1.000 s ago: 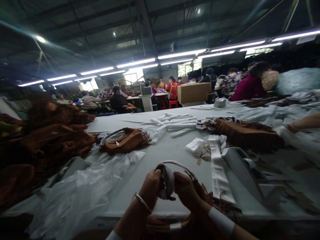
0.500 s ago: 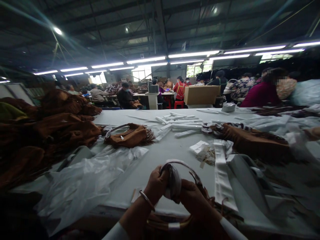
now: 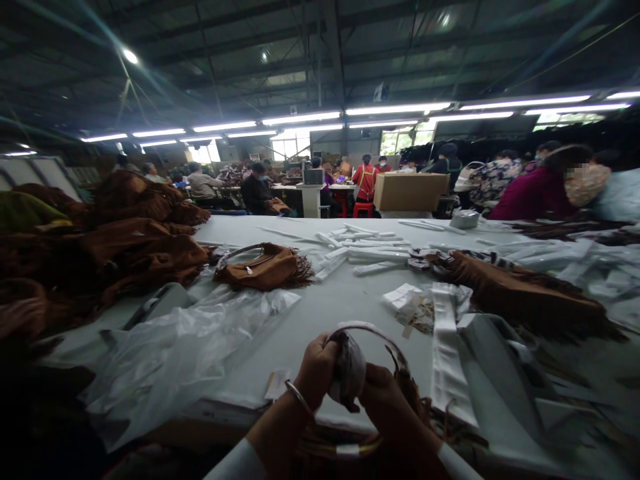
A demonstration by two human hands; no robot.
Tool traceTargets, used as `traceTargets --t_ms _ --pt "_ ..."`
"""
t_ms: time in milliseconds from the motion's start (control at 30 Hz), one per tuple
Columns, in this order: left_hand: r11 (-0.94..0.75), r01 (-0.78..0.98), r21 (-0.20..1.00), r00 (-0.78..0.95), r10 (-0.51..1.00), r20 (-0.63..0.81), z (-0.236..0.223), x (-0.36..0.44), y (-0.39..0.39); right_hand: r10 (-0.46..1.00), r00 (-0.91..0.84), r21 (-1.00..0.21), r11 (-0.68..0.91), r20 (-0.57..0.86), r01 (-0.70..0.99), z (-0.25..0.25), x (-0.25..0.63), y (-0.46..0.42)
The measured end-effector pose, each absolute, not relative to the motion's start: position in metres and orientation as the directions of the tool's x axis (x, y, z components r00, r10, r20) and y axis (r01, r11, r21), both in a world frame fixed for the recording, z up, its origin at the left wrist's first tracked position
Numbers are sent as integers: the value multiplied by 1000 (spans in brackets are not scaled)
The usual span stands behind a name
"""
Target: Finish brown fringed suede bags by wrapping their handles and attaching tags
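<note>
At the near edge of the white table, my left hand (image 3: 316, 368) is closed on a handbag handle (image 3: 349, 367) wound in pale wrapping. Close on its right, my right hand (image 3: 381, 392) pinches the wrapping's edge; the fingertips are partly hidden. A thin strap loop (image 3: 383, 331) arches from the handle over my right hand to dark brown fringe (image 3: 407, 383). The bag's body below my wrists is dim and mostly hidden. Farther in lies a brown fringed handbag (image 3: 270, 268) with a wrapped handle.
Brown bags (image 3: 145, 250) are heaped at left, beside clear plastic bags (image 3: 190, 363). White wrapped strips (image 3: 373, 248) lie mid-table. At right are another brown bag (image 3: 530, 287), a white strip roll (image 3: 447, 350) and a grey tape dispenser (image 3: 500, 373). Several co-workers sit beyond.
The view has shifted slightly, so the scene sits a little farther right. Both hands keep hold of the wrapped handle, its wrapping turned a little. At far right, another person's hand has left the brown bag.
</note>
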State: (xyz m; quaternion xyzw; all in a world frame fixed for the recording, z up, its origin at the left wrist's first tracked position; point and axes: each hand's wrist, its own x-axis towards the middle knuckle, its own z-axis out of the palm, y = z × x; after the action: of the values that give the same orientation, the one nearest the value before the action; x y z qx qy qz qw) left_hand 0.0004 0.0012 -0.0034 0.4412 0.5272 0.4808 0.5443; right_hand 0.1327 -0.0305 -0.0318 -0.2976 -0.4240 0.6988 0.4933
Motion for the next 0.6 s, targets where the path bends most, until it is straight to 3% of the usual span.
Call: traceTargets --t_ms 167,400,500,600 --pt "31 51 998 -38 999 -29 -7 3 0 944 -311 -795 -273 -112 -542 -46 130 -31" --pt "28 26 999 1 1000 -28 -9 7 -4 914 -384 -648 -374 -134 -663 -50 121 -32" --pt "5 79 997 5 1000 -6 -6 3 -2 898 -428 -687 -377 -106 -621 -45 128 -37" --pt "-35 144 989 -5 999 36 -2 -1 -1 908 -417 -843 -242 -22 -481 -46 139 -38"
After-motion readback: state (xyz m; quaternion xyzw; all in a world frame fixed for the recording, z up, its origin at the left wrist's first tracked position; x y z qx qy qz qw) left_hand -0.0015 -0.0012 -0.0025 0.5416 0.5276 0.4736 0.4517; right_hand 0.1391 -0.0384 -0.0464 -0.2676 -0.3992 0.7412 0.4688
